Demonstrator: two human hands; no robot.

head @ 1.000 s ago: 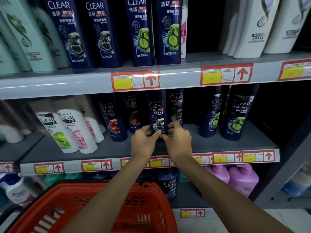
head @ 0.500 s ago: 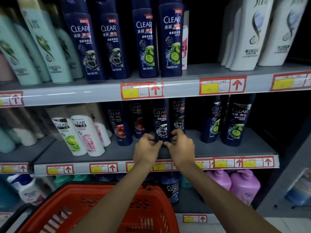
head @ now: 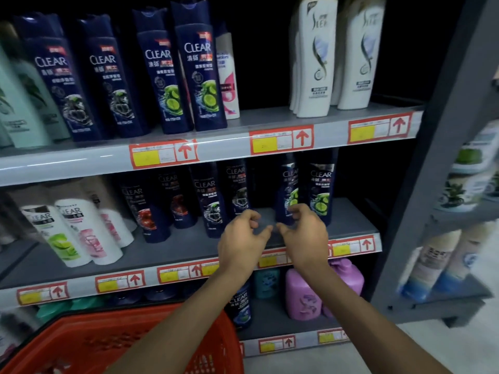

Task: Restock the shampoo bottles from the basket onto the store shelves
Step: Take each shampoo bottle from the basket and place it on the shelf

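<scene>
Both hands raised side by side in front of the middle shelf, empty. Left hand loosely curled, fingers bent inward, thumb tip stretched toward the other thumb, grasping nothing. Right hand likewise half-curled and released, fingertips just in front of the base of a dark blue lime-label bottle, contact hard to tell through the blur. Between the thumbs, only bare shelf surface. Standing upright on the middle shelf: two white bottles at far left, then dark blue red-label bottles, dark blue black-label bottles just left of the left hand, and a second lime-label bottle at right. On the upper shelf, a row of dark blue Clear bottles and tall white bottles further right. Red basket low at left beneath the left forearm, contents not discernible. Purple jugs on the bottom shelf, below the right wrist.
</scene>
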